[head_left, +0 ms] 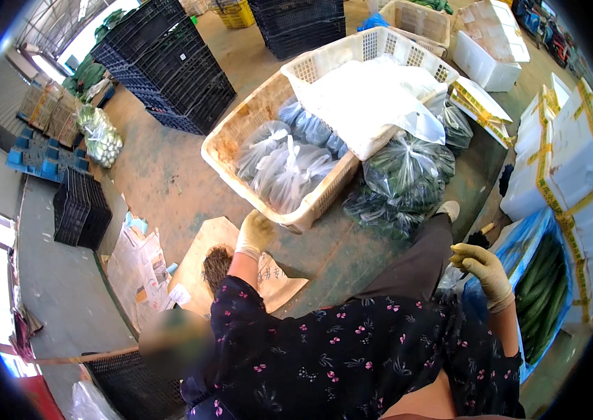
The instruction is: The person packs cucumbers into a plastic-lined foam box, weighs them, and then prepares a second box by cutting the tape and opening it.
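My left hand (256, 234), in a pale yellow glove, is at the near left corner of a stained cream plastic crate (225, 133), its fingers bent at the rim. Inside the crate lie several clear plastic bags (289, 168) with contents I cannot make out. On the right, my gloved right hand (485, 273) hangs in the air with its fingers loosely bent and apart, nothing visible in them. Close by it stands a box lined with blue plastic (520, 241), holding long green cucumber-like vegetables (543, 297).
A white basket (370, 43) with white sheeting (373, 94) rests against the crate. Bags of dark greens (408, 168) lie beside it. Black crate stacks (177, 70) stand behind, white foam boxes (555, 154) at right. Flattened cardboard (202, 241) lies near my left arm.
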Action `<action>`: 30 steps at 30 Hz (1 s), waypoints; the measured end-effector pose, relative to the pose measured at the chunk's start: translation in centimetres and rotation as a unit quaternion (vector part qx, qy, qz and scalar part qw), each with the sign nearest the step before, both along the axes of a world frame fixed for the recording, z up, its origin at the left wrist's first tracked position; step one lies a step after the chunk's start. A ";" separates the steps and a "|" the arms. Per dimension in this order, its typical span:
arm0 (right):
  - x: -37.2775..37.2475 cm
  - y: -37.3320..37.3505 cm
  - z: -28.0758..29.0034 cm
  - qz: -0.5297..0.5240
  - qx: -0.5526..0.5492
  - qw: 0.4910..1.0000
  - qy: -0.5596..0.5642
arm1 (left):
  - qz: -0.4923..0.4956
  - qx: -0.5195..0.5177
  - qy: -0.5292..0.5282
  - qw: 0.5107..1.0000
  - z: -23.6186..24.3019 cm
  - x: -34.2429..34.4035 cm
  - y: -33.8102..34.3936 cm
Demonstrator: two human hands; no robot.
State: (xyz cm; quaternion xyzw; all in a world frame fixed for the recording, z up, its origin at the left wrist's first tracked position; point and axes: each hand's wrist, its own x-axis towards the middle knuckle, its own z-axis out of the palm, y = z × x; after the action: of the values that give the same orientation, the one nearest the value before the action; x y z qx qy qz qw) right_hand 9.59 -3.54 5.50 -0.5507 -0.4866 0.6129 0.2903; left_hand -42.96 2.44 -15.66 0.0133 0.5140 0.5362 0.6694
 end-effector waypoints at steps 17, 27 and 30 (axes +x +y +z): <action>5.6 -5.2 -3.4 -0.142 0.009 0.990 0.027 | 0.207 0.015 0.270 0.940 0.0 4.2 -5.0; 2.2 -3.5 -2.1 -0.075 0.027 0.996 0.029 | -0.189 0.150 0.878 0.414 5.6 9.6 4.7; 3.0 -4.7 -1.5 -0.086 0.021 0.996 -0.004 | -0.292 0.082 0.846 0.439 5.2 10.3 8.6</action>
State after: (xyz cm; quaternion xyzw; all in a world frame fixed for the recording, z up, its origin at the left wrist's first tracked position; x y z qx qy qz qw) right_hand 12.64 -8.25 3.96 -0.5867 -0.4512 0.5734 0.3512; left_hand -32.64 11.08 -10.49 0.6642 0.7440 0.0708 0.0145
